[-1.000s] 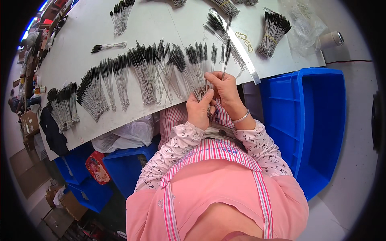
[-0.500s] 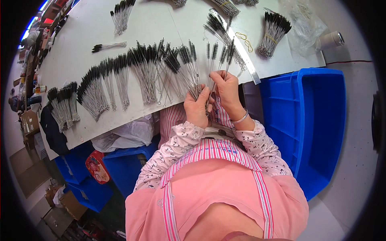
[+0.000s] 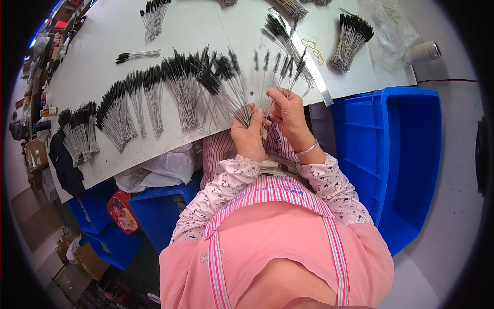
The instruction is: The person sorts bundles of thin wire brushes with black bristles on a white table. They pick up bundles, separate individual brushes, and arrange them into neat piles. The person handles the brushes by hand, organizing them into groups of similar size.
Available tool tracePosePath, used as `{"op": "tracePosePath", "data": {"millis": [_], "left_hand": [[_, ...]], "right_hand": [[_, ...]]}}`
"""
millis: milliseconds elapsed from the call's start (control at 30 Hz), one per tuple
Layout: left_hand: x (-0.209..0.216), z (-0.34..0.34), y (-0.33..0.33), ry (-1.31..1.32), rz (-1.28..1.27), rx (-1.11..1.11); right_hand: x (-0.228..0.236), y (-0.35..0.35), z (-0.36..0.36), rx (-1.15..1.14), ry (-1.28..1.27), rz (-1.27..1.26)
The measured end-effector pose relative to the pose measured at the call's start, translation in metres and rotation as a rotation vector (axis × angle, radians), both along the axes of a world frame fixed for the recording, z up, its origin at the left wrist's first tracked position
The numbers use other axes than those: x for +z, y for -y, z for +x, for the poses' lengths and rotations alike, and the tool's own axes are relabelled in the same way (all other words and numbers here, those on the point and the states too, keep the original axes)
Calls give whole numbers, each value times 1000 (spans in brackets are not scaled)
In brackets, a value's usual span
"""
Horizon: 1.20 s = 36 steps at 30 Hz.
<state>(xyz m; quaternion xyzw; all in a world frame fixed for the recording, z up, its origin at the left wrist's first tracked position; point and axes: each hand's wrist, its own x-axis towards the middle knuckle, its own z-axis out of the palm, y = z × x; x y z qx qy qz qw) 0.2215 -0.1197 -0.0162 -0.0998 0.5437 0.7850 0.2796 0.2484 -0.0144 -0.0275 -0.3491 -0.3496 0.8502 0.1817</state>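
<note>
My left hand (image 3: 249,136) is closed round the wire stems of a fanned bunch of small black-bristled bottle brushes (image 3: 220,85), heads pointing away from me. Close beside it on the right, my right hand (image 3: 289,113) pinches the stems of a few more brushes (image 3: 284,66), their heads spread apart. The lower ends of the stems are partly hidden by my fingers. Both hands are just off the near edge of the white table (image 3: 206,36). Left of them, a row of loose brush piles (image 3: 181,92) lies along that edge, bristles away from me.
A metal ruler (image 3: 319,82) lies under another brush pile (image 3: 283,36). Yellow rubber bands (image 3: 313,50) and a banded brush bundle (image 3: 350,44) sit to its right, near a clear plastic bag (image 3: 391,36) and a roll (image 3: 424,52). A large blue bin (image 3: 383,165) stands on my right.
The brushes in both hands have fanned out more, with more separate heads now between the two hands. My left hand has shifted slightly left; the right hand has barely moved.
</note>
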Motion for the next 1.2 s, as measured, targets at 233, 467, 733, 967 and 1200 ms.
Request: {"op": "tracePosePath", "data": {"millis": [233,467,733,967,1200], "left_hand": [[-5,0,2,-15,29,-42],[-6,1,-5,22,75,-41],[-1,-11,7,-3,12,-181],[-2,-14,7,68,237,-206],[-6,-9,7,59,230,-269]], "right_hand": [[15,0,-4,74,148,217],[13,-11,-14,165,255,628],[19,-103,-60,253,851,1395],[13,-112,-54,-11,703,1481],[34,-14,-21,274,211,245]]}}
